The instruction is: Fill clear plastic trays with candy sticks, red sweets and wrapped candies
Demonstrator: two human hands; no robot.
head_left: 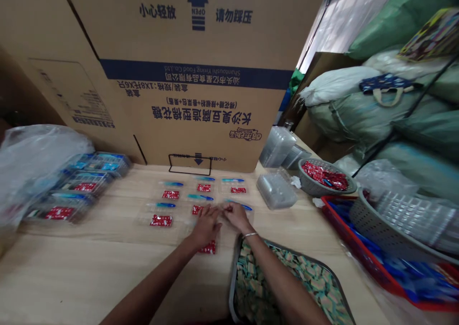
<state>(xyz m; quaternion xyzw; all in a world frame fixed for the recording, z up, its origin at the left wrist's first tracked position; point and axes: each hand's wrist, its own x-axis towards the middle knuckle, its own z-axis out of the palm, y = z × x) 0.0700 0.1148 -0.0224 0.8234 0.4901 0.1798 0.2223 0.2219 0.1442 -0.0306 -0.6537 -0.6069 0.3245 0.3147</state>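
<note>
Several clear plastic trays lie in rows on the table, most with a red packet (161, 220) and a blue stick like a pen (165, 205). My left hand (206, 227) lies over the trays in the middle, fingers stretched out, partly covering a red packet (208, 248). Close beside it my right hand (236, 217), with a bracelet at the wrist, is closed with the fingertips together just below a blue stick (239, 204). Whatever it pinches is too small to make out. Beneath my right forearm stands a dark tray (233, 286) of small green and tan pieces (315, 282).
A large cardboard box (201, 95) stands behind the trays. Stacked filled trays (60, 213) and plastic film (36, 157) are at left. At right are empty clear trays (276, 191), a grey basket of red packets (324, 175), a red tray (373, 272) and another grey basket (373, 219).
</note>
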